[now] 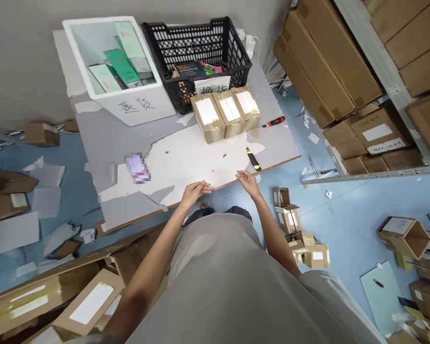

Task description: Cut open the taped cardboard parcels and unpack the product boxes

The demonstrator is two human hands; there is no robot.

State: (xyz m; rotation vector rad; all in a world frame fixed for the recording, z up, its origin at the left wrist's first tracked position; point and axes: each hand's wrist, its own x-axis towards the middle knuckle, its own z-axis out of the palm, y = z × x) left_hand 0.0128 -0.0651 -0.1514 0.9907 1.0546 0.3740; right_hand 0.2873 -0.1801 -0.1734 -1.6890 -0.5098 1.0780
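My left hand (194, 192) rests on the near edge of the table (129, 143), fingers loosely curled, holding nothing. My right hand (248, 181) rests on the same edge a little to the right, also with nothing in it. A yellow-and-black utility knife (253, 159) lies just beyond my right hand. Three taped brown boxes (226, 113) with white labels stand side by side farther back. A red-and-black knife (274, 122) lies to their right.
A white foam bin (143, 102) with green packets and a black plastic crate (232, 62) stand at the table's back. Cardboard boxes fill the shelves (361, 86) on the right. Small boxes (297, 234) and paper scraps litter the blue floor on both sides.
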